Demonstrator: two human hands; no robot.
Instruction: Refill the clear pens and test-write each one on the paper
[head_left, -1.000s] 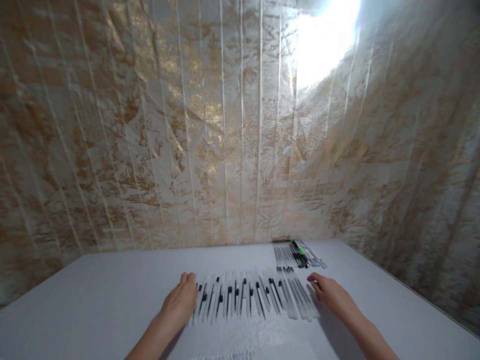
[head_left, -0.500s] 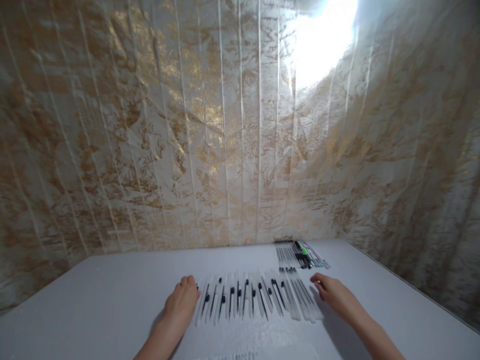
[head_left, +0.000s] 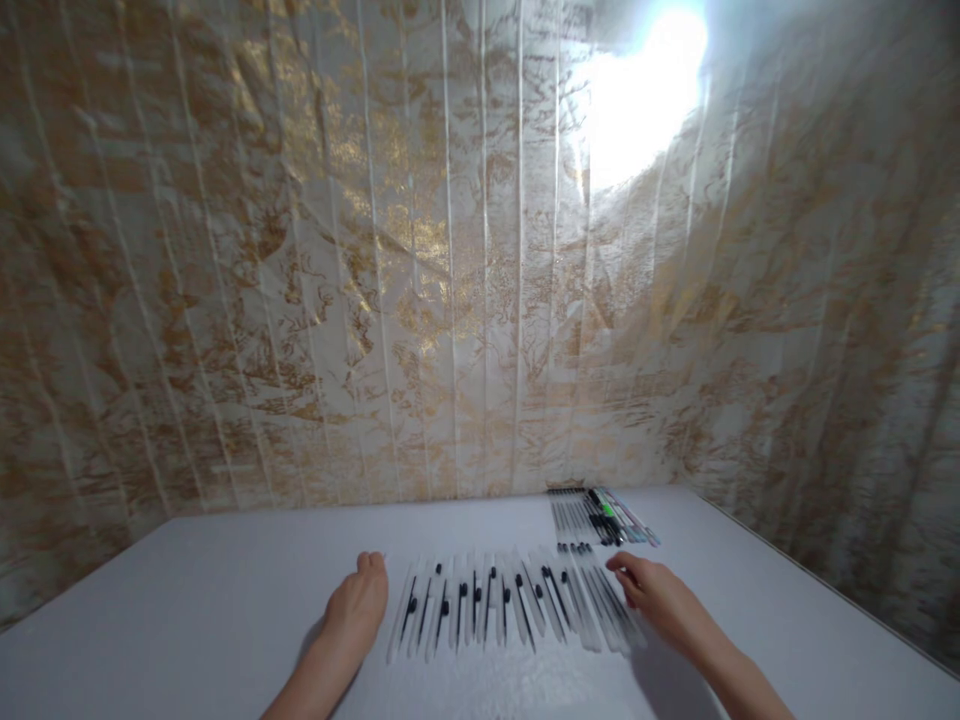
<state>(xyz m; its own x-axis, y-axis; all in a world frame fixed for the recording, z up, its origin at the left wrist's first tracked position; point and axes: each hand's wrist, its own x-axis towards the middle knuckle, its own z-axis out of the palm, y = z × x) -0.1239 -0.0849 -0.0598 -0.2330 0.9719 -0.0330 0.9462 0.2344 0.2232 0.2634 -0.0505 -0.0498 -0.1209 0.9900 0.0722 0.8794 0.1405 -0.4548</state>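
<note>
A row of clear pen barrels (head_left: 427,615), black refills (head_left: 529,610) and small black pen caps (head_left: 463,590) lies across the white table. Just left of the row is my left hand (head_left: 356,605), its fingers curled together. Whatever they hold, if anything, is hidden. At the row's right end lie several slim pens (head_left: 606,600) with dark tops, side by side. My right hand (head_left: 651,590) hovers over their right edge, thumb and fingers drawn together. I cannot make out anything between them.
Farther back on the right, a group of pens (head_left: 570,515) lies beside thicker black pens (head_left: 605,520), one with a green part. A gold-and-white patterned curtain (head_left: 420,350) hangs behind the white table (head_left: 247,570). A bright light reflects at upper right.
My left hand has moved slightly left, away from the row. My right hand has shifted left, closer to the pens at the row's end. The view has tilted a little.
</note>
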